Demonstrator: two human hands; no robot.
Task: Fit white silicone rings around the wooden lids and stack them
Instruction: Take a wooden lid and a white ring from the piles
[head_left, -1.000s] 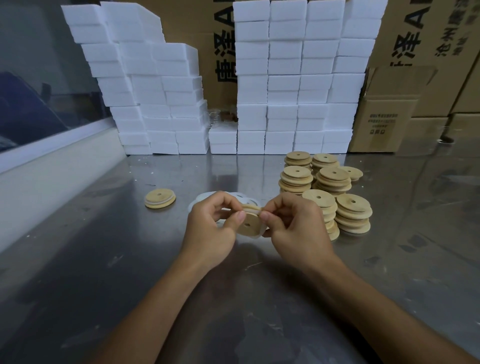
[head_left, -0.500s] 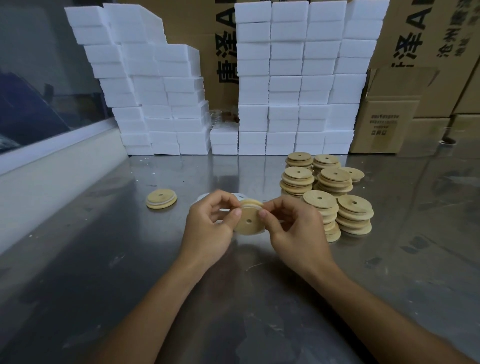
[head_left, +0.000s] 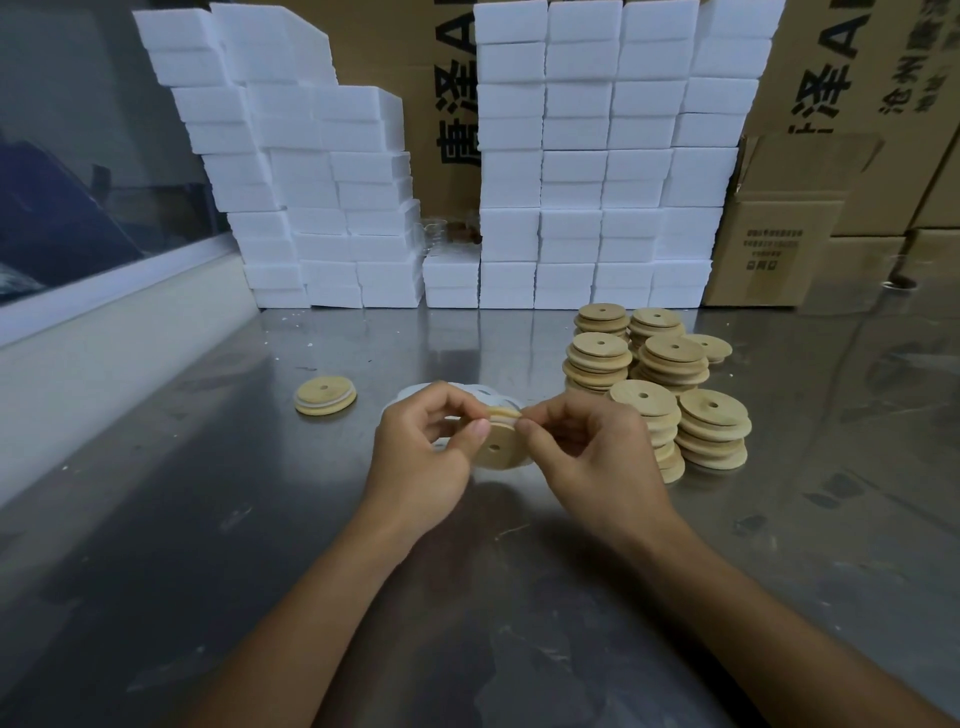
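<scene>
Far left on the steel bench (head_left: 156, 519), one ringed lid (head_left: 325, 396). At centre, left hand (head_left: 423, 457) and right hand (head_left: 597, 457), fingers pinching a tilted wooden lid (head_left: 496, 447), apparently ringed. Rightward, lid stacks (head_left: 665, 384).

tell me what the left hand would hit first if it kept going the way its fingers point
The left hand points right, so it would probably first meet the wooden lid it already pinches, then the right hand; depth is unclear.

Between your left hand (head_left: 421, 457) and right hand (head_left: 592, 457) sits a wooden lid (head_left: 497, 447). Stacked lids (head_left: 660, 379) stand to your right, a single lid (head_left: 325, 396) to your left, foam blocks (head_left: 587, 156) behind on the table (head_left: 208, 519).
</scene>
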